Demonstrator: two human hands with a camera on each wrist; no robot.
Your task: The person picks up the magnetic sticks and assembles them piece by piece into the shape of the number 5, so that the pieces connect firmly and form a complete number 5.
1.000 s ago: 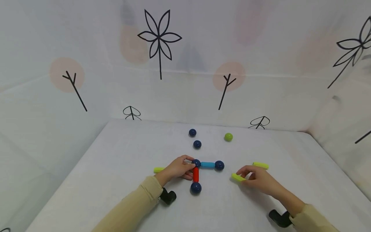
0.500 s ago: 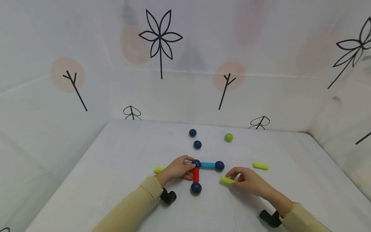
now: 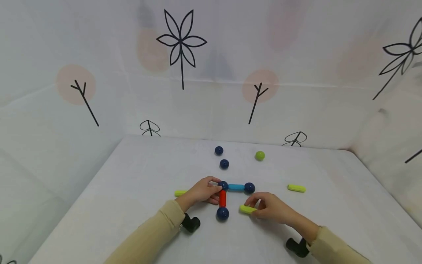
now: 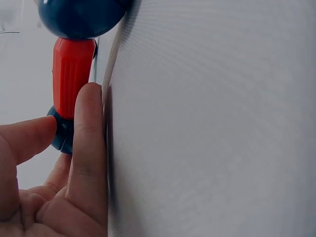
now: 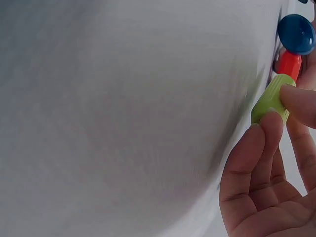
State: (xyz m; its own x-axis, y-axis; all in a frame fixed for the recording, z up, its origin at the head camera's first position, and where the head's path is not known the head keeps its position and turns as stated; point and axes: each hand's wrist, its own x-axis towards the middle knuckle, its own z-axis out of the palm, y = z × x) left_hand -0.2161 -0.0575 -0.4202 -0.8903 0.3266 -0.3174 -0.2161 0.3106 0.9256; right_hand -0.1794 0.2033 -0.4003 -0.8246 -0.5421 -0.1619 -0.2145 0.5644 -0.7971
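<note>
On the white table lies an L-shaped piece of navy balls joined by a blue rod (image 3: 236, 187) and a red rod (image 3: 222, 198). At its corner, my left hand (image 3: 202, 191) pinches the navy ball (image 3: 223, 185) between thumb and fingers. One end ball (image 3: 222, 213) is nearest me; the other end ball (image 3: 249, 188) sits to the right. My right hand (image 3: 271, 209) pinches a yellow-green rod (image 3: 246, 209) just right of the near end ball. In the right wrist view this rod (image 5: 273, 98) shows between thumb and fingertips, apart from the red rod.
Two loose navy balls (image 3: 224, 164) and a green ball (image 3: 260, 156) lie farther back. A second yellow-green rod (image 3: 296, 188) is at the right, and another (image 3: 180, 193) is partly hidden behind my left hand. Printed cloth walls stand behind the table (image 3: 148, 161).
My right hand has carried the yellow-green rod leftward and slightly nearer me, toward the near end ball. The left hand and the joined piece have stayed in place.
</note>
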